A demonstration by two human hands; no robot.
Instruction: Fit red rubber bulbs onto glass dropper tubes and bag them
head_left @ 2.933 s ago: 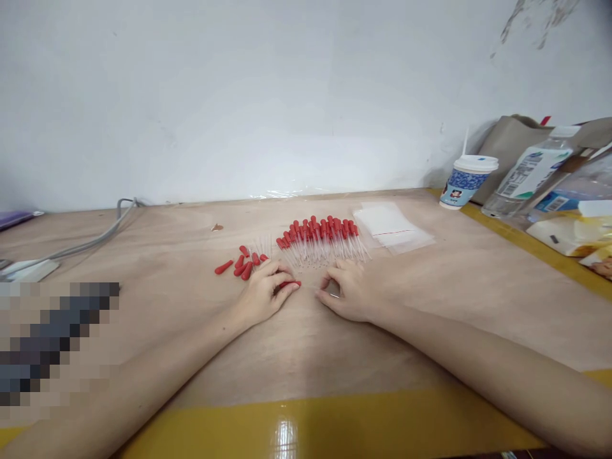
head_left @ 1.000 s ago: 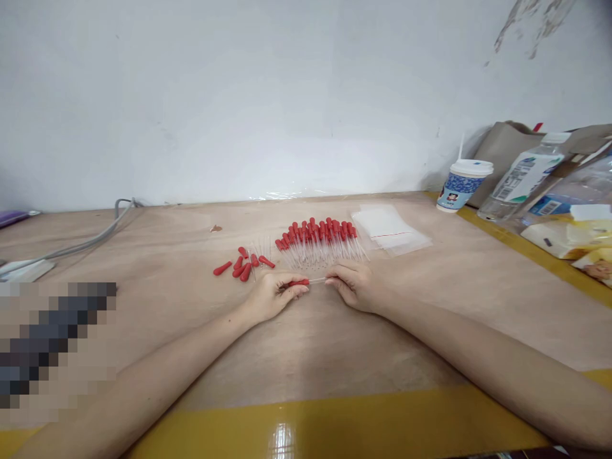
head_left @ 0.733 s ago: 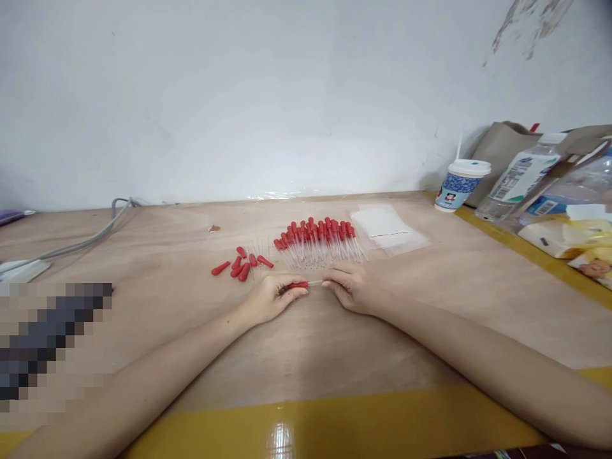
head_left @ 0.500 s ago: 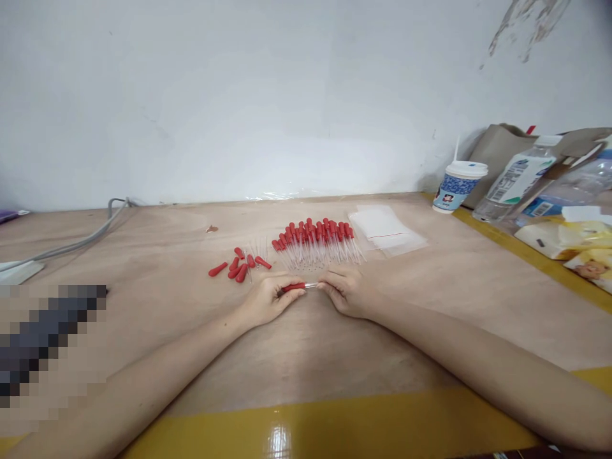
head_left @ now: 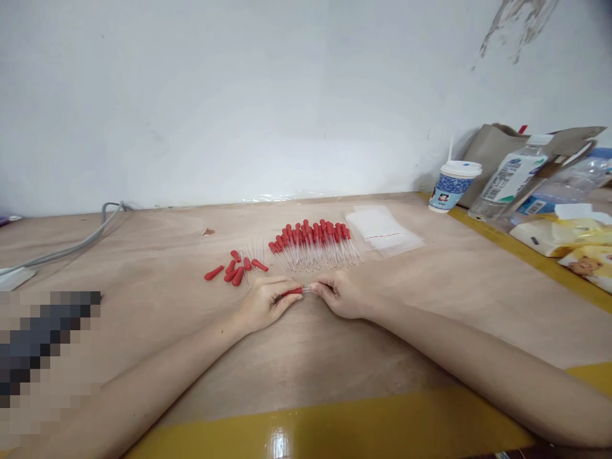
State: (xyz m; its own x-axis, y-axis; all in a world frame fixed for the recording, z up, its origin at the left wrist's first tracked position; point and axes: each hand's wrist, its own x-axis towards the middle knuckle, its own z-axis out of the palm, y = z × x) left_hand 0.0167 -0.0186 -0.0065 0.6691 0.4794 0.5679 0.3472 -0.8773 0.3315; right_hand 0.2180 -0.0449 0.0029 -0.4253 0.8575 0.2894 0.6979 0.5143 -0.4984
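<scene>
My left hand (head_left: 273, 301) is closed around a red rubber bulb (head_left: 292, 292), its open end pointing right. From that end a short stretch of clear glass tube (head_left: 306, 290) shows, pinched between the thumb and fingers of my right hand (head_left: 337, 293). Tube and bulb are in line and joined; the rest of the tube is hidden by my right fingers. Just beyond my hands lies a row of droppers (head_left: 313, 239), red bulbs away from me and clear tubes towards me. Left of them are several loose red bulbs (head_left: 236, 275) and a few bare glass tubes (head_left: 257, 248).
Clear zip bags (head_left: 385, 231) lie right of the droppers. At the far right stand a paper cup (head_left: 453, 185) with a straw, a plastic bottle (head_left: 511, 175) and yellow packets (head_left: 549, 233). A grey cable (head_left: 81, 245) runs along the left; a pixelated dark object (head_left: 45, 344) lies nearer.
My right hand has moved closer to my left, and less of the glass tube shows between them. The whole view has shifted slightly.
</scene>
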